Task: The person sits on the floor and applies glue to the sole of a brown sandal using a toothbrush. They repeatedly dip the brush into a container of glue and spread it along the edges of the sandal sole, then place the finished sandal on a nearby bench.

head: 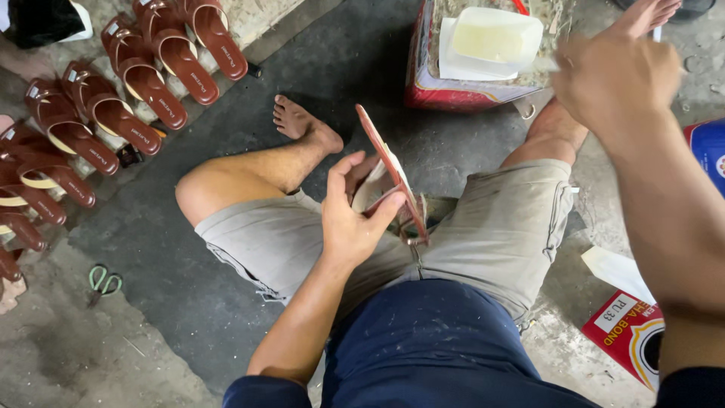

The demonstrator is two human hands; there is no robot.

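Sandal (393, 177) sitting edge-up over my lap, my left hand (349, 219) curling around its strap and sole. My right hand (615, 75) is reaching, loosely closed, toward the glue tub (491, 38); whether it's pinching a brush, I cannot tell. I'm keeping the sole steady and tilted open.

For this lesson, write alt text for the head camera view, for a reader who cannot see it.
A seated person's left hand holds a brown sandal over their lap, while the right hand reaches toward a pale container. Finished brown sandals line the floor.
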